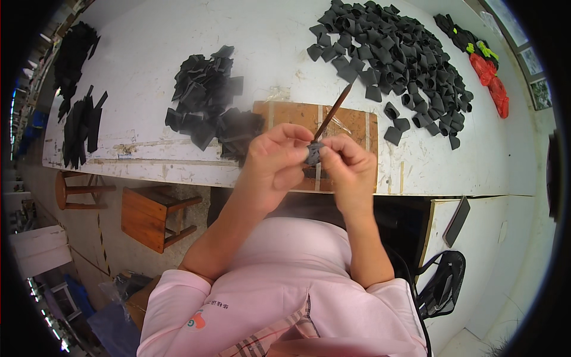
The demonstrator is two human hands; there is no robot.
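A scuffed white tabletop fills my view, matte black curled pieces heaped at upper right. Mid-frame, above a taped brown board, my left hand and right hand pinch a crumpled grey piece — fingertips clamped on both sides. A smooth, slender brown stick meets it — long axis slanting, tapered tip toward upper right.

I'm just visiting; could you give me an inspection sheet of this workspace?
Surface: white worktable, scuffed near its front edge; brown board before the person.
Job's things: small dark gray piece, brown tapered stick at it; black pieces heaped far right, more heaped left of the board.
Clutter: crumpled red plastic far right; black bag lower right.
Grips: left grip and right grip both pinch the gray piece.
Cables: nothing seen for certain.
Surroundings: wooden stools at left.
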